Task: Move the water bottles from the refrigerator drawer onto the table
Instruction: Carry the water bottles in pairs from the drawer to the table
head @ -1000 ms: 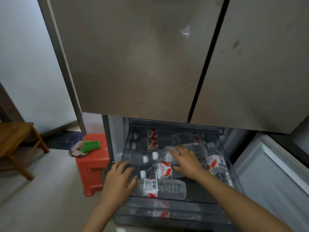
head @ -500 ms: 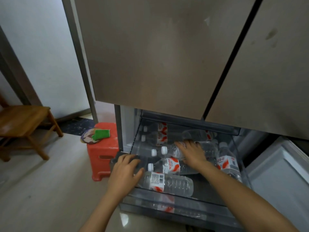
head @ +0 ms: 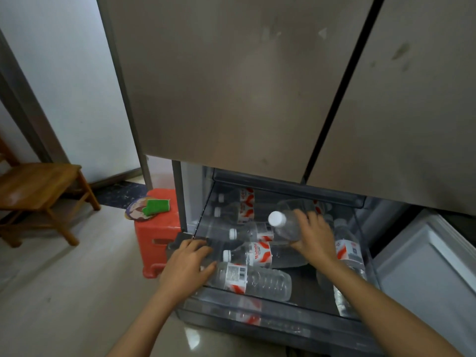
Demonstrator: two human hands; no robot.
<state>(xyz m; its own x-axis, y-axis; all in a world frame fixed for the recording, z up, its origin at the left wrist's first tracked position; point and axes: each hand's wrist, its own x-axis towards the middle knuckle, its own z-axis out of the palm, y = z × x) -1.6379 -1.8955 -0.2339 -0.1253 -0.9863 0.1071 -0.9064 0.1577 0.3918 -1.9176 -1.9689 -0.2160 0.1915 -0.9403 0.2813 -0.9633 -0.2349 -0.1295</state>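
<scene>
Your right hand (head: 315, 238) now grasps clear white-capped plastic water bottle (head: 286, 226), tilted up off pile, still over transparent refrigerator drawer (head: 257, 320): lift begun. Your left hand (head: 186, 266) covers neck of front barcode-labelled bottle (head: 255, 279); grip unclear.

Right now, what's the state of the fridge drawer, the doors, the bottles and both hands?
Drawer: pulled open.
Upper doors: shut.
Lifted bottle: capped, tilted, gripped by right hand.
Front bottle: lying flat, left hand on its cap end, hold unclear.
Other bottles: lying in the drawer.
</scene>
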